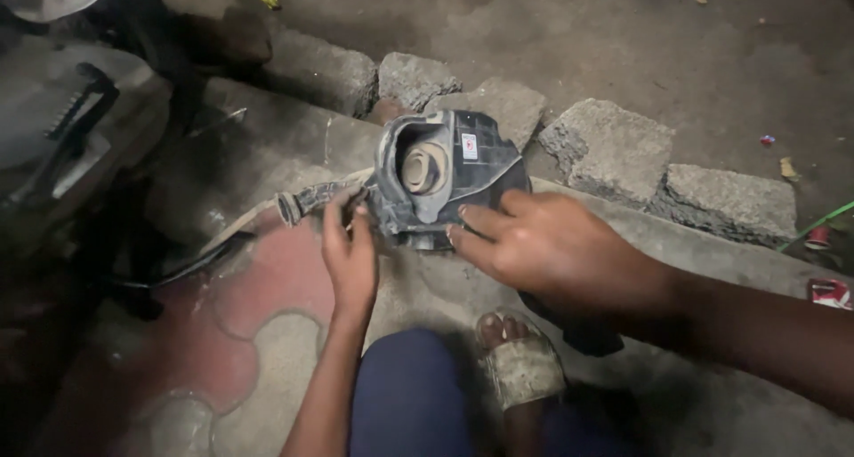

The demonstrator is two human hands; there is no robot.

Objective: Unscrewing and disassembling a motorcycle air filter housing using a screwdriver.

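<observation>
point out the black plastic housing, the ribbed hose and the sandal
black plastic housing (485, 159): head view, its dark top panel
ribbed hose (307, 201): head view, near its open end
sandal (523, 368): head view, its strap
</observation>
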